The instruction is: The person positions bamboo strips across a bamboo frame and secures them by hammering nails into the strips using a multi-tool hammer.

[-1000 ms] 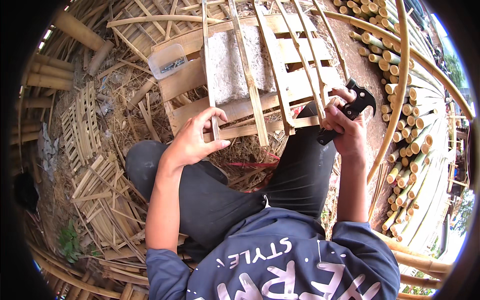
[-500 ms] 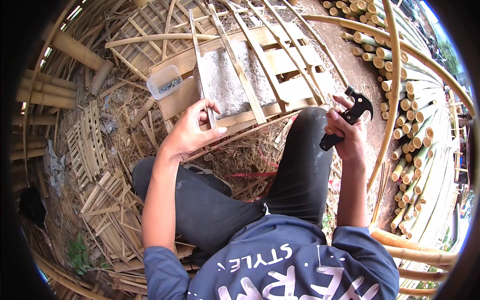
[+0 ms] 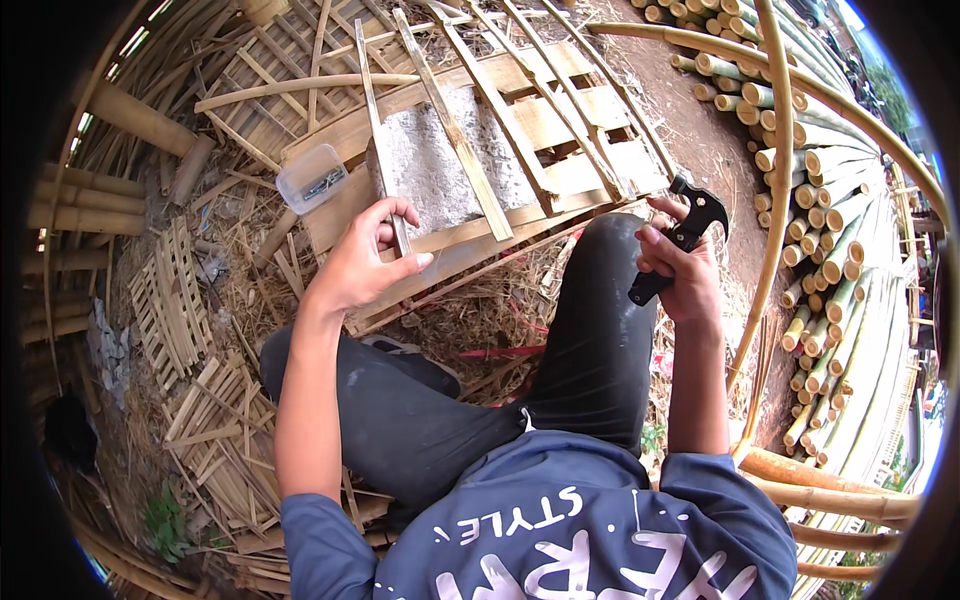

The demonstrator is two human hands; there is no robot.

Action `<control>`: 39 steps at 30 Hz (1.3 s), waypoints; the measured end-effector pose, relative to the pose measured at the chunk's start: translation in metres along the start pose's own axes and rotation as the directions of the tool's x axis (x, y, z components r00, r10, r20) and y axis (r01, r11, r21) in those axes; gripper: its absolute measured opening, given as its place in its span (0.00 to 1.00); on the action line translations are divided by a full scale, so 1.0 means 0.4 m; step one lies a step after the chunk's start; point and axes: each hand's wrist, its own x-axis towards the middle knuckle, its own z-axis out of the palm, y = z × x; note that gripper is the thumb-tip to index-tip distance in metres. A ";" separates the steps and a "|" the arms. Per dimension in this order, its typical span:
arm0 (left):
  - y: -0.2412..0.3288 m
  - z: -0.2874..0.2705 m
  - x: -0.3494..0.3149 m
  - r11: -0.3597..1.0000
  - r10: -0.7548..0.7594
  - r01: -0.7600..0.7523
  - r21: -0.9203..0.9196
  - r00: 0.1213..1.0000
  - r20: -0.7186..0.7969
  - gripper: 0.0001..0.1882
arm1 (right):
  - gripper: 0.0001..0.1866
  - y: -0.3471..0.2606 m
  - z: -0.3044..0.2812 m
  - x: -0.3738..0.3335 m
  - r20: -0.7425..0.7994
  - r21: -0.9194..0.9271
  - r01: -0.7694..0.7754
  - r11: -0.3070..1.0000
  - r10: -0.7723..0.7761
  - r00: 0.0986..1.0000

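Observation:
A slatted bamboo frame (image 3: 455, 125) lies tilted over a low wooden platform (image 3: 340, 215) in front of me. My left hand (image 3: 362, 255) is closed round the near end of its leftmost slat (image 3: 372, 130), thumb stretched to the right along the platform's front. In my right hand (image 3: 685, 265), held by the right knee, is a black claw hammer (image 3: 708, 212), its head up and its short handle pointing down-left. The fingertips of that hand come close to the frame's right near corner; whether they touch it I cannot tell. Beneath the slats lies a grey stone slab (image 3: 445, 165).
A clear plastic box (image 3: 312, 180) of nails stands left of the slab. Cut bamboo poles (image 3: 830, 220) are stacked at right, behind a bent pole (image 3: 783, 150). Bamboo strips (image 3: 225, 430) and a small slatted panel (image 3: 172, 300) lie at left.
The view has shifted slightly. The slatted frame sits a little farther from me, and more of the platform's front board shows. Both hands keep their holds.

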 end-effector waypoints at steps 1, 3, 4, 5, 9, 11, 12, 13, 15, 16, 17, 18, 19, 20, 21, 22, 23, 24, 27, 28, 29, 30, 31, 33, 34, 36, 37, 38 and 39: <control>0.003 0.006 -0.006 0.999 0.030 -0.030 -0.037 0.999 -0.017 0.23 | 0.22 0.000 0.000 0.000 0.001 -0.003 0.004 1.000 -0.004 1.000; 0.011 0.008 -0.011 0.995 0.059 -0.062 -0.075 0.998 -0.034 0.23 | 0.22 0.001 -0.011 0.001 -0.003 -0.007 0.008 1.000 -0.008 1.000; 0.014 0.008 -0.016 0.996 0.044 -0.045 -0.081 0.999 -0.018 0.23 | 0.22 0.000 -0.015 0.000 -0.004 -0.010 0.012 1.000 -0.012 1.000; 0.015 0.008 -0.018 0.996 0.029 -0.029 -0.088 1.000 -0.003 0.23 | 0.22 -0.002 -0.017 -0.002 -0.005 -0.013 0.011 1.000 -0.011 1.000; -0.003 -0.022 0.005 0.997 0.042 -0.040 -0.071 0.999 0.024 0.22 | 0.21 -0.006 -0.010 -0.002 -0.011 -0.006 0.020 1.000 -0.020 1.000; -0.008 -0.041 0.023 0.993 0.084 -0.090 0.079 0.993 0.081 0.22 | 0.21 -0.001 -0.017 -0.002 -0.013 -0.016 0.010 1.000 -0.010 1.000; -0.008 -0.046 0.034 0.993 0.086 -0.091 0.073 0.993 0.078 0.22 | 0.21 -0.006 -0.017 -0.005 -0.011 -0.022 0.009 1.000 -0.009 1.000; -0.005 -0.051 0.039 0.993 0.066 -0.075 0.089 0.993 0.101 0.22 | 0.21 -0.009 -0.012 -0.011 -0.014 -0.020 0.021 1.000 -0.021 1.000; 0.002 -0.057 0.041 0.993 0.042 -0.054 0.102 0.992 0.116 0.22 | 0.22 -0.008 -0.015 -0.013 -0.010 -0.011 0.039 0.999 -0.039 0.999; 0.008 -0.058 0.047 0.991 0.029 -0.045 0.125 0.992 0.126 0.23 | 0.22 -0.011 -0.018 -0.016 -0.020 -0.024 0.040 0.999 -0.041 0.999; 0.014 -0.059 0.050 0.989 0.015 -0.035 0.147 0.991 0.135 0.23 | 0.22 -0.013 -0.017 -0.015 -0.030 -0.036 0.041 0.998 -0.042 0.999; 0.018 -0.061 0.050 0.988 0.016 -0.038 0.147 0.989 0.148 0.23 | 0.22 -0.014 -0.011 -0.011 -0.028 -0.040 0.041 0.998 -0.042 0.999; 0.013 -0.060 0.050 0.989 0.017 -0.038 0.144 0.989 0.145 0.23 | 0.22 -0.016 -0.005 -0.006 -0.028 -0.059 0.047 0.997 -0.049 0.998; 0.006 -0.058 0.050 0.990 0.042 -0.061 0.130 0.989 0.145 0.22 | 0.21 -0.018 0.002 -0.001 -0.029 -0.078 0.054 0.996 -0.056 0.998; 0.001 -0.058 0.050 0.990 0.067 -0.084 0.117 0.987 0.144 0.22 | 0.21 -0.022 0.016 0.009 -0.026 -0.081 0.054 0.995 -0.056 0.998; 0.000 -0.058 0.043 0.990 0.064 -0.080 0.114 0.988 0.140 0.22 | 0.21 -0.028 0.038 0.021 0.019 -0.121 0.084 0.989 -0.082 0.996; 0.008 -0.055 0.048 0.992 0.042 -0.058 0.111 0.989 0.141 0.23 | 0.20 -0.039 0.055 0.031 0.055 -0.161 0.121 0.980 -0.114 0.992; 0.015 -0.050 0.053 0.993 0.021 -0.037 0.109 0.989 0.144 0.23 | 0.18 -0.048 0.078 0.043 0.079 -0.163 0.151 0.975 -0.139 0.987; 0.013 -0.053 0.051 0.966 0.009 -0.039 0.257 0.993 0.115 0.25 | 0.18 -0.061 0.175 0.086 0.229 -0.234 0.172 0.957 -0.118 0.966; 0.019 -0.053 0.049 0.966 0.012 -0.043 0.256 0.992 0.122 0.25 | 0.18 -0.065 0.207 0.101 0.288 -0.228 0.156 0.961 -0.086 0.954; 0.031 -0.053 0.045 0.979 -0.063 0.038 0.200 0.990 0.123 0.25 | 0.19 -0.065 0.238 0.116 0.344 -0.220 0.137 0.966 -0.054 0.937; 0.036 -0.054 0.039 0.982 -0.141 0.123 0.144 0.982 0.123 0.25 | 0.18 -0.061 0.278 0.134 0.364 -0.165 0.047 0.985 0.017 0.931; 0.032 -0.052 0.038 0.982 -0.139 0.121 0.146 0.982 0.124 0.25 | 0.17 -0.055 0.316 0.153 0.388 -0.113 -0.042 0.993 0.083 0.918; 0.026 -0.049 0.045 0.986 -0.081 0.062 0.156 0.990 0.115 0.24 | 0.17 -0.030 0.367 0.197 0.382 0.007 -0.215 0.977 0.196 0.903; 0.031 -0.050 0.043 0.985 -0.082 0.064 0.158 0.990 0.111 0.24 | 0.16 -0.012 0.385 0.223 0.399 0.039 -0.288 0.957 0.249 0.882; 0.051 -0.039 0.045 0.985 -0.092 0.072 0.154 0.988 0.121 0.23 | 0.12 0.025 0.404 0.265 0.384 0.049 -0.337 0.940 0.294 0.875; 0.052 -0.038 0.042 0.985 -0.096 0.079 0.152 0.989 0.114 0.23 | 0.11 0.036 0.416 0.270 0.381 0.029 -0.341 0.940 0.305 0.873; 0.052 -0.040 0.043 0.974 -0.089 0.066 0.215 0.991 0.098 0.24 | 0.10 0.043 0.421 0.268 0.390 0.007 -0.320 0.947 0.292 0.873; 0.052 -0.039 0.042 0.959 -0.080 0.054 0.278 0.993 0.084 0.25 | 0.10 0.047 0.423 0.267 0.395 0.005 -0.326 0.945 0.297 0.869</control>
